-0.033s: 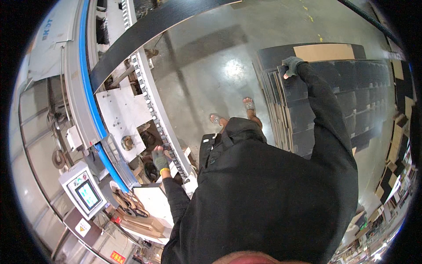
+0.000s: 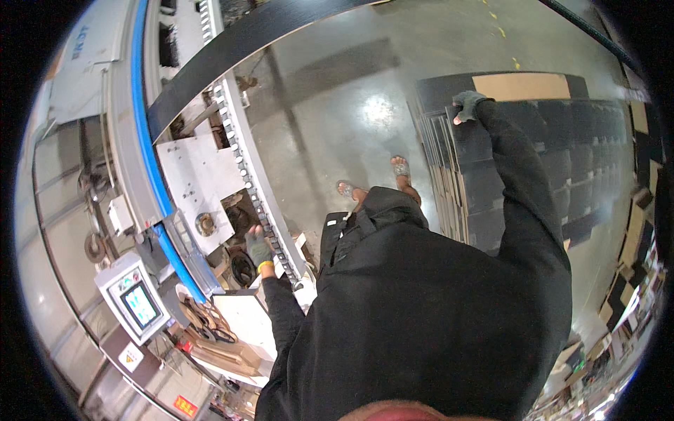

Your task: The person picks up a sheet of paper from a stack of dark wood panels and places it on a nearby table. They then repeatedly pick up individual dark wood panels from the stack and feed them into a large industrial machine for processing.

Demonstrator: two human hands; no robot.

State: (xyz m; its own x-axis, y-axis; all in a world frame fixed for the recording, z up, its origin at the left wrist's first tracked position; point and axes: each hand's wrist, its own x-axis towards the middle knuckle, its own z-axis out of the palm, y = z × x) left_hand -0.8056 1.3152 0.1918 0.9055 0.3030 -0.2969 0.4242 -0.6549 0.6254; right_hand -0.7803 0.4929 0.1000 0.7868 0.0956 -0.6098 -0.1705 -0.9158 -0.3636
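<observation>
My left hand [image 2: 258, 247], in a grey fingerless glove with a yellow band at the wrist, reaches over the roller rail [image 2: 247, 181] of a long machine. Its fingers stretch out, and nothing shows in them. Off to the right, my right hand [image 2: 470, 107], gloved alike, has its fingers bent over the near left corner of a black panel [image 2: 469, 140] on top of a stack. The bare fingertips show at that corner; the underside of the grip is hidden. A long black strip of board [image 2: 260, 43] lies across the machine's far part.
A control box with a lit screen [image 2: 140, 305] stands at the machine's near left. Brown belts or loops [image 2: 203, 319] lie beside a white board [image 2: 246, 316]. The stack of panels has a tan piece [image 2: 521, 87] at its far side. Grey floor [image 2: 351, 119] lies between machine and stack.
The whole view has shifted very slightly. My left hand's fingers have moved a little; my right hand stays at the panel's corner.
</observation>
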